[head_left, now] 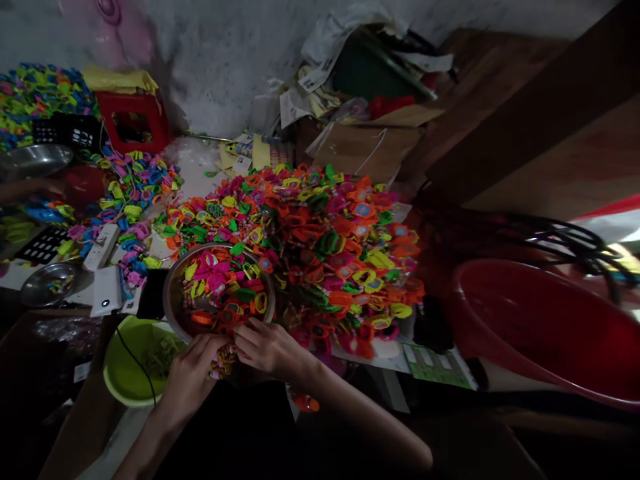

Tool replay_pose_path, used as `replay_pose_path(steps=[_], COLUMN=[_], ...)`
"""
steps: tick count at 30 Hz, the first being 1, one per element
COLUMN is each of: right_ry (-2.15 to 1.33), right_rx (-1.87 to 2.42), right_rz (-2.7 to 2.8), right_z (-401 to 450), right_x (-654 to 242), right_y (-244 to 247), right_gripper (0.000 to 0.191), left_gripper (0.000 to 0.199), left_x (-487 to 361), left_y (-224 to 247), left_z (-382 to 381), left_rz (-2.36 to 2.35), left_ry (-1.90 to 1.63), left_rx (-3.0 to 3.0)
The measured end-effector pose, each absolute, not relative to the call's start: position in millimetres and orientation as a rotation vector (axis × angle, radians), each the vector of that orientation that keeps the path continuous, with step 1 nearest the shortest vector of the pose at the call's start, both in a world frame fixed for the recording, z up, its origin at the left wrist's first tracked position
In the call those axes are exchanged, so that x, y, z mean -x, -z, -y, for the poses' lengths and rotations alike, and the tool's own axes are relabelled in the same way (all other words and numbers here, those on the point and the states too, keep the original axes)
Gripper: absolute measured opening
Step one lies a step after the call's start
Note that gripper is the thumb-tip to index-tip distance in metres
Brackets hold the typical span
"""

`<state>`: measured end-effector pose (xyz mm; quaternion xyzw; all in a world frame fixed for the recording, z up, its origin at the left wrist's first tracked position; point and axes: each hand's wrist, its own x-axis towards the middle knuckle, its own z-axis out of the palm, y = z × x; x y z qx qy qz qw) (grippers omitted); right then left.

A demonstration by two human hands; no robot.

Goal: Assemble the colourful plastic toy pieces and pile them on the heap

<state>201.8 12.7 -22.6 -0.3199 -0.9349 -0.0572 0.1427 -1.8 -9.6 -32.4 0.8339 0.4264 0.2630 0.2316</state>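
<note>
My left hand is closed at the near rim of a metal bowl, fingers curled round a bunch of small gold-brown and pink pieces, too dim to name exactly. Close beside it my right hand has its fingertips pinched together at the same rim; what they hold is hidden. Inside the bowl lie many bright plastic toy watches in pink, yellow, orange and green. A large heap of similar toy watches spreads over the table right behind and beside the bowl.
A green basin stands at lower left, a cable hanging across it. Left are a power strip, a white box and a small metal bowl. A big red tub is right. Another person's hand shows far left.
</note>
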Motion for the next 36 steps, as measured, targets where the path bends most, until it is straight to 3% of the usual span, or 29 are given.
replay_pose_path(steps=[4,11,31,36], right_ry=[0.030,-0.223,0.154,0.042], right_rx=[0.888,0.705,0.712,0.779], right_rz=[2.693,2.581,2.508,2.552], right_z=[-20,-27,-23,-22], right_x=[-202,-216,-213,-211], right_y=[20,-6,-8,6], right_gripper=[0.012,0.021,0.017,0.016], left_gripper=[0.053,0.035,0.035,0.034], left_x=[5,6,7,5], left_y=[38,18,12,17], left_z=[6,2,-7,-9], left_rz=[-1.176,-1.190,-1.146,-1.188], left_ry=[-0.738,-0.802,-0.838,-0.774], left_rx=[-2.222,-2.067,-2.076,-2.040])
